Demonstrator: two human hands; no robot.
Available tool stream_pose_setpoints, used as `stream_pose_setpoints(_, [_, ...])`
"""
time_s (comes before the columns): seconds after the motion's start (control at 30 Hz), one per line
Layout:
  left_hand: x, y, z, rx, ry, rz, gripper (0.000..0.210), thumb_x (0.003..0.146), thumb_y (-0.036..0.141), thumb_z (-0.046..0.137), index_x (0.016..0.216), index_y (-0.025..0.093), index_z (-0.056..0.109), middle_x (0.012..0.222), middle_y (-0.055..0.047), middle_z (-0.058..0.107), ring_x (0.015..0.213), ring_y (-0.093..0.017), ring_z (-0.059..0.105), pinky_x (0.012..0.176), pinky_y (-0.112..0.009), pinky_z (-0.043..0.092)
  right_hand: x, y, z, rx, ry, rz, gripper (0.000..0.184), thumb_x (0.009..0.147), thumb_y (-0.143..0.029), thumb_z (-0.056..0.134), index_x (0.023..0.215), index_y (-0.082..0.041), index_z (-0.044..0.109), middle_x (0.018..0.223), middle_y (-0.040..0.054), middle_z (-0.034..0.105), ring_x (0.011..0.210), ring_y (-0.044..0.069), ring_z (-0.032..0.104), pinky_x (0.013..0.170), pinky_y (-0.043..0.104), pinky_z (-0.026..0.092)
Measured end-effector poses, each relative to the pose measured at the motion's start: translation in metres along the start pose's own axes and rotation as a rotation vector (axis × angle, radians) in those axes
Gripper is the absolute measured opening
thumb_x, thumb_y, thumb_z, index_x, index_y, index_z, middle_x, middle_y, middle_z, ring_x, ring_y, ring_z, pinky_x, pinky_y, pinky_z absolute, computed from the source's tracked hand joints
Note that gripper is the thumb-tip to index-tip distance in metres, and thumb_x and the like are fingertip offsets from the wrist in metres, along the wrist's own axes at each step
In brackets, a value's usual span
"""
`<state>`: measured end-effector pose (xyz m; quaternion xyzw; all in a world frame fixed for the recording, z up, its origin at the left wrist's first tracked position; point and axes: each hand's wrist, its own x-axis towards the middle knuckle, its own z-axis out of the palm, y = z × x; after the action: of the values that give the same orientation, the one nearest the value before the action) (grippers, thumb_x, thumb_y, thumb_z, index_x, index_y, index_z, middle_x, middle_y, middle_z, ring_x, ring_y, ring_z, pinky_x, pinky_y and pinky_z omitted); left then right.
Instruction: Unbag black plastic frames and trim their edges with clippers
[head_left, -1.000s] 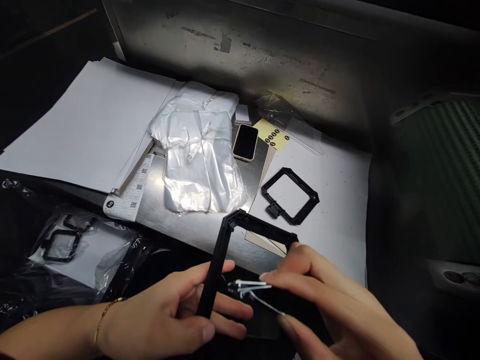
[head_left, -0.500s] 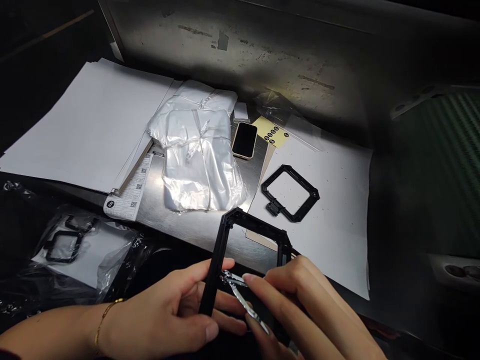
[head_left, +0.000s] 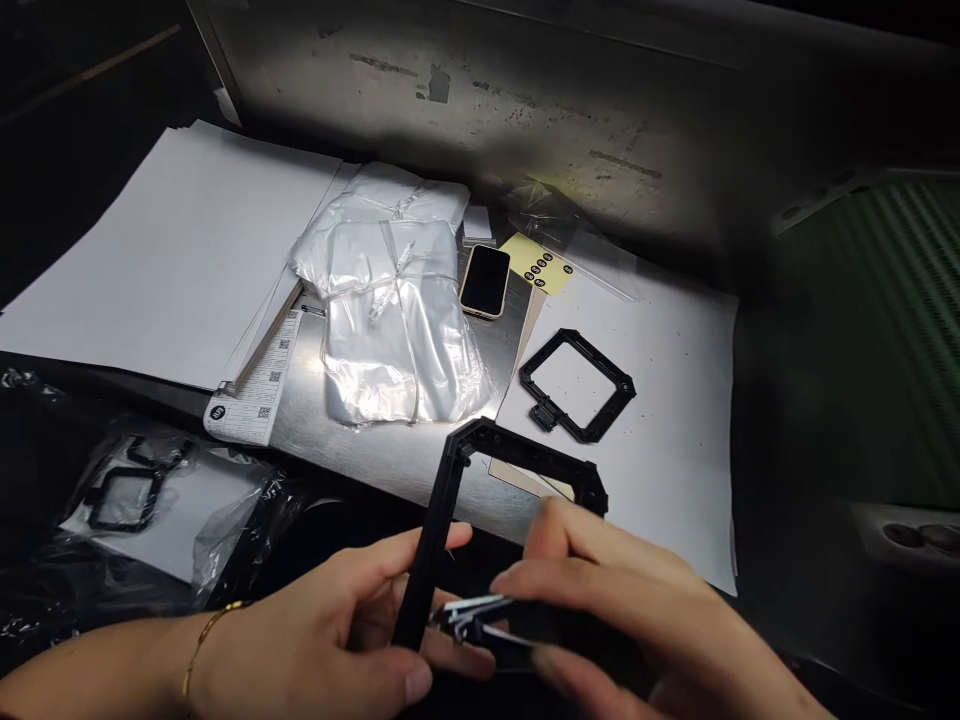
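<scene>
My left hand (head_left: 337,630) is closed around the left side of a black plastic frame (head_left: 517,447), which stands tilted up toward me. Between the thumb and fingers of my right hand (head_left: 622,610) is a silvery nail clipper (head_left: 476,612). Its head is at the inner edge of the frame's left bar, in the lower part of the opening; whether the jaws touch the plastic I cannot tell. The frame's lower right part is hidden behind my right hand. A second black frame (head_left: 577,385) with a small tab lies flat on white paper beyond my hands.
Tied stacks of clear plastic bags (head_left: 394,320) lie mid-table beside a phone (head_left: 485,282) and a yellow sticker sheet (head_left: 534,262). White sheets (head_left: 172,250) are piled at left, above a label sheet (head_left: 255,395). A bagged black frame (head_left: 126,498) sits lower left. A metal wall (head_left: 510,120) stands behind.
The nail clipper has moved down along the frame's left bar and turned flatter. My right hand has shifted with it, and the held frame has tilted slightly.
</scene>
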<state>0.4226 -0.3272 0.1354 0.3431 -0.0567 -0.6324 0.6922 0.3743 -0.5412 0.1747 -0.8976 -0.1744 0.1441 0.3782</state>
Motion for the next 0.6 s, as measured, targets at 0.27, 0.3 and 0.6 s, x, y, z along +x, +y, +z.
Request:
stream_pose_setpoints(0.27, [0.003,0.005,0.001,-0.025,0.017,-0.04,0.048,0.08,0.022,0.052,0.125,0.029,0.036,0.118,-0.008,0.055,0.109,-0.023,0.051,0.098,-0.048,0.031,0.003,-0.004,0.003,-0.207,0.251,-0.071,0.023,0.079,-0.015,0.048,0.102,-0.015,0.05,0.076,0.004,0.049,0.062,0.011,0.052,0.055,0.022,0.05])
stream_pose_setpoints(0.3, [0.004,0.006,0.002,-0.038,0.007,-0.021,0.048,0.08,0.022,0.052,0.125,0.03,0.037,0.116,-0.006,0.056,0.109,-0.023,0.051,0.098,-0.047,0.031,0.003,-0.007,0.004,-0.23,0.263,-0.069,0.024,0.079,-0.014,0.048,0.102,-0.014,0.051,0.076,0.0044,0.05,0.062,0.011,0.052,0.056,0.023,0.05])
stream_pose_setpoints(0.6, [0.005,0.002,0.002,-0.057,0.004,-0.022,0.045,0.081,0.019,0.052,0.122,0.03,0.039,0.116,-0.005,0.055,0.109,-0.022,0.051,0.097,-0.045,0.032,0.004,-0.001,0.017,-0.493,0.4,-0.253,0.023,0.079,-0.009,0.041,0.094,-0.005,0.057,0.064,0.005,0.048,0.056,0.013,0.044,0.042,0.025,0.04])
